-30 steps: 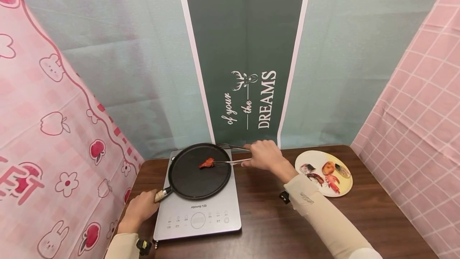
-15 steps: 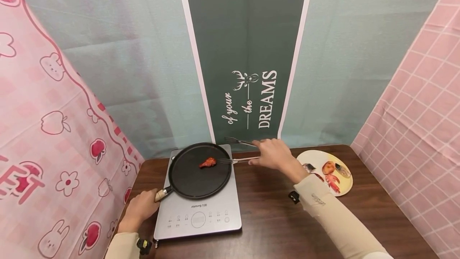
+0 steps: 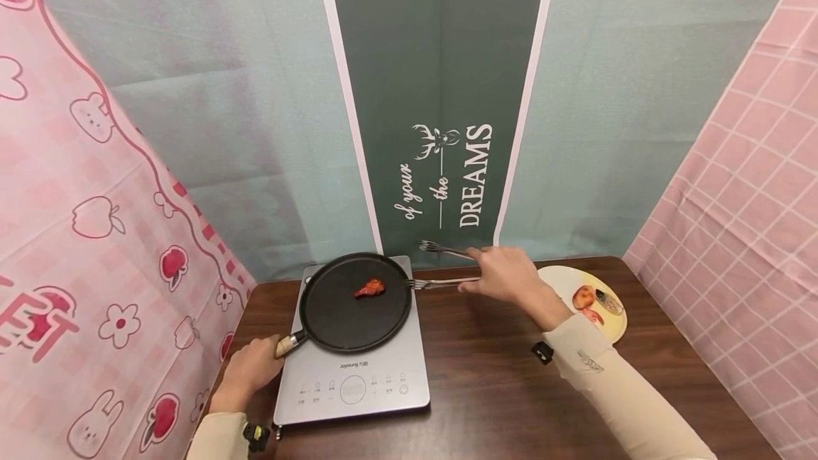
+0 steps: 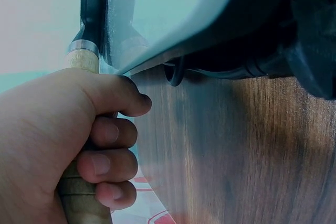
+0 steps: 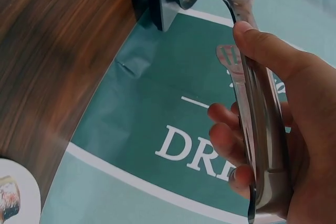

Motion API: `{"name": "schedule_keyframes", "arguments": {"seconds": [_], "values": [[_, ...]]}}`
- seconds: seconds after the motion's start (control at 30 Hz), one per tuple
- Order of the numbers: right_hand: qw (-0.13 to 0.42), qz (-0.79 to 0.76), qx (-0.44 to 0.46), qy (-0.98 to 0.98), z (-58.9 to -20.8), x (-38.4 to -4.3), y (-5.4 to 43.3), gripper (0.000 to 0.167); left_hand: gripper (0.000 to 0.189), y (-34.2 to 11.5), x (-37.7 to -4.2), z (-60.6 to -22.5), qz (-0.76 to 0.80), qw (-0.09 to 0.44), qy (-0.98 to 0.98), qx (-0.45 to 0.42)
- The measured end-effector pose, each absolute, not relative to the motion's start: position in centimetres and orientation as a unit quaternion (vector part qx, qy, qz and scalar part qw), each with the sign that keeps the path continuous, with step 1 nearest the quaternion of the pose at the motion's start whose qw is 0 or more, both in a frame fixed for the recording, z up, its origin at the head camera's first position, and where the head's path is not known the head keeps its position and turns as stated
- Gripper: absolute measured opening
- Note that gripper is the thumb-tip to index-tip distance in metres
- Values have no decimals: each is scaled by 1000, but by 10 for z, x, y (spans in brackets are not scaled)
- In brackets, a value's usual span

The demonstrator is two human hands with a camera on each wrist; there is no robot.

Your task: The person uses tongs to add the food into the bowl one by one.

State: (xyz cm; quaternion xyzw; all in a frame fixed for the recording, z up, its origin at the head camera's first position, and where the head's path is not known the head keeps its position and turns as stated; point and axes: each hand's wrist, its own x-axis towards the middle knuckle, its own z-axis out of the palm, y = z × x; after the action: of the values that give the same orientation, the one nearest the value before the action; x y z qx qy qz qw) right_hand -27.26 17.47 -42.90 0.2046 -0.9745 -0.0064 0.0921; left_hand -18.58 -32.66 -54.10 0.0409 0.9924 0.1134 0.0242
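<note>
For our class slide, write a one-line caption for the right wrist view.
Right hand holding slotted metal tongs open before a green cloth, plate at lower left.

Right hand [image 3: 508,275]: farther right, away from the pan [image 3: 351,321], nearer the plate [image 3: 562,278].
Tongs [image 5: 265,129]: drawn back with it; lower tip off the red drumstick-like piece [image 3: 370,288], now at pan's right rim.
Tongs, upper tip: off pan edge, now against dark green strip [image 3: 441,55].
Right sleeve [image 3: 620,389]: shifted right too.
Plate: more covered by hand and forearm; left-side foods now hidden.
</note>
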Motion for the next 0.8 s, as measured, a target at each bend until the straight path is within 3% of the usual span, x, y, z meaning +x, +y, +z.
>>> {"name": "schedule_keyframes", "arguments": {"seconds": [0.8], "values": [[74, 12, 158, -985, -427, -267, 234, 81, 18, -325, -186, -541, 116, 31, 992, 32]]}}
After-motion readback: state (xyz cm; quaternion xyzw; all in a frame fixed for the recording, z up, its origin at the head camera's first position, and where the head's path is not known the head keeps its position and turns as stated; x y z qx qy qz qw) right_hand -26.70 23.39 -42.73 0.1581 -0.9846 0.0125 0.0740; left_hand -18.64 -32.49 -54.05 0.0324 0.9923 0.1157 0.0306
